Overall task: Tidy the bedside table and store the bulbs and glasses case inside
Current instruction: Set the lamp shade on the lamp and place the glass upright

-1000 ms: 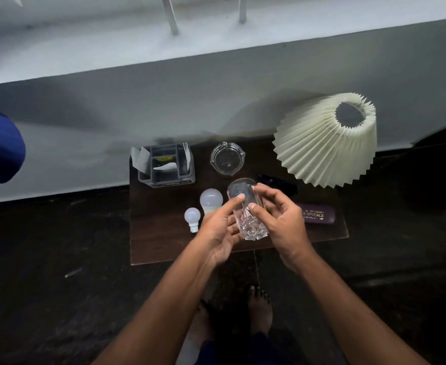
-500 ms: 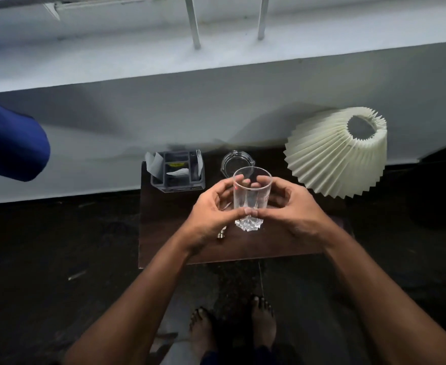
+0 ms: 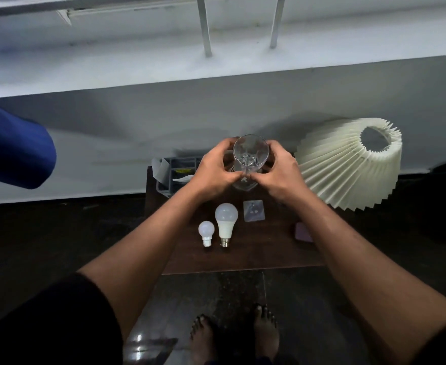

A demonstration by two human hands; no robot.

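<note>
I hold a clear drinking glass (image 3: 250, 156) upright between both hands at the back of the dark wooden bedside table (image 3: 256, 254). My left hand (image 3: 214, 171) wraps its left side and my right hand (image 3: 282, 172) its right side. Two white bulbs lie side by side on the table: a small bulb (image 3: 206, 232) and a larger bulb (image 3: 226, 221) to its right. The purple glasses case (image 3: 303, 232) shows only one end, the rest hidden under my right forearm.
A grey organiser tray (image 3: 173, 175) with papers sits at the back left. A small clear square packet (image 3: 254, 210) lies behind the bulbs. A pleated cream lampshade (image 3: 348, 164) leans at the right. A blue cloth (image 3: 11, 146) shows at far left. My bare feet (image 3: 235, 335) stand below.
Both hands carried the glass from the table's front middle toward the back, near the wall. The two bulbs and the square packet came back into view.
</note>
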